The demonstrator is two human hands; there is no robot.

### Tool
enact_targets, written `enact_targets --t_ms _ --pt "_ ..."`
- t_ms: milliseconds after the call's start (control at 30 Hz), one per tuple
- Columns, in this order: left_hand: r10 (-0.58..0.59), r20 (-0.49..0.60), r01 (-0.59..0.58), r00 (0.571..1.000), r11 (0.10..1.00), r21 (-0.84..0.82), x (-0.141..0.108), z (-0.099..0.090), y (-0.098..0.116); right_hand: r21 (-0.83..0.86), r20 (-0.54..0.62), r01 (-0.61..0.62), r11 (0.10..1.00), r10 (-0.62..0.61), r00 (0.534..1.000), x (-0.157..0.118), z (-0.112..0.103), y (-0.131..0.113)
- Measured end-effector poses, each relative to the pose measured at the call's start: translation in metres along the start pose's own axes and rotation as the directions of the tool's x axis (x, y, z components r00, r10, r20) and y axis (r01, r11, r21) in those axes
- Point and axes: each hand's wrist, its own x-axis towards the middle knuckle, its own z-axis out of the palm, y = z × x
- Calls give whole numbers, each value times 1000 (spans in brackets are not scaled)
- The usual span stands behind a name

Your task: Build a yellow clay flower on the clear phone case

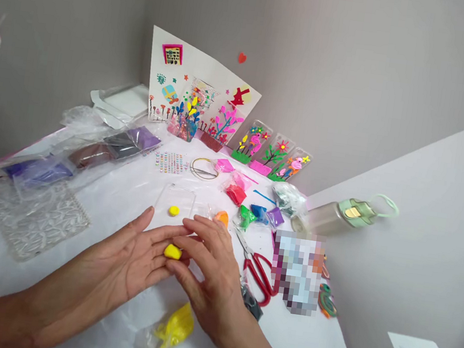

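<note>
My left hand (133,261) is held palm up with its fingers stretched out. A small lump of yellow modelling clay (173,252) lies against those fingers. From the other side, the thumb and fingertips of my right hand (212,269) close around the lump. Just beyond my fingertips, a flattened yellow clay ball (174,211) sits on a clear phone case (164,194). Below my hands is a plastic bag of yellow clay (176,327). Red-handled scissors (260,273) lie to the right of my right hand.
Bagged green clay (247,216), bagged red clay (236,194) and other colours lie ahead. Decorated clear cases (253,142) lean on the wall beside a decorated white board (213,62). A bottle (338,215) lies at right, an embossed clear sheet (35,221) at left.
</note>
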Motion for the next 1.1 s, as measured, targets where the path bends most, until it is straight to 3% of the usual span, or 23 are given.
enact_targets --t_ms 133,233,300,633,833,1100 --pt "91 -82 -73 992 977 203 1 -12 -4 207 -57 -79 975 93 994 0 2 1" --pt "150 -115 -83 982 887 454 5 -24 -7 275 -59 -124 954 145 988 -2 4 0" --pt "152 -125 -65 981 848 526 7 -30 -7 294 -45 -122 948 141 989 -2 6 -1" --pt "242 -123 -114 962 770 628 11 -37 0 400 20 -296 867 315 949 1 11 0" --pt "297 -123 -119 947 680 723 12 -37 2 342 28 -287 895 295 955 -1 14 -2" --pt "318 -155 -72 935 600 797 14 -41 8 171 -10 -167 971 172 985 -4 21 3"
